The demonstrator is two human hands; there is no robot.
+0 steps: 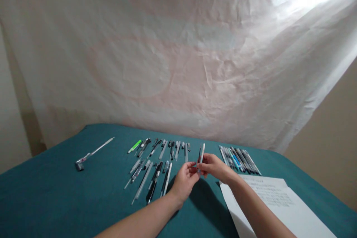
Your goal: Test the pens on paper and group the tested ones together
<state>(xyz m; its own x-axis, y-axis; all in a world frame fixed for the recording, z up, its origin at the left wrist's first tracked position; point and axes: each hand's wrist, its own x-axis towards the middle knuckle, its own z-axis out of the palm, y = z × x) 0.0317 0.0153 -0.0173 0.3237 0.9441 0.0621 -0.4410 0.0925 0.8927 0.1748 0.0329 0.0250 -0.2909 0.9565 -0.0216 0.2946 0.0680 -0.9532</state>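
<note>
Above the green cloth, my two hands meet at a slim pen (202,152) with a pale barrel, held almost upright. Just left of it stands a thin dark stick (199,151), perhaps a refill, also between the fingertips. My right hand (216,166) pinches the pen between thumb and fingers. The closed fingers of my left hand (184,181) reach the lower end of the pen; exactly which piece they grip is partly hidden. Left of my hands lie two rows of pens taken apart, among them a black pen (154,181) and a green highlighter (134,146).
A row of whole pens (242,160) lies at the right. In front of it are sheets of paper (279,200) with handwriting, partly under my right forearm. A clear pen part with a long thin rod (96,151) lies far left. A pale sheet (173,55) hangs behind the table.
</note>
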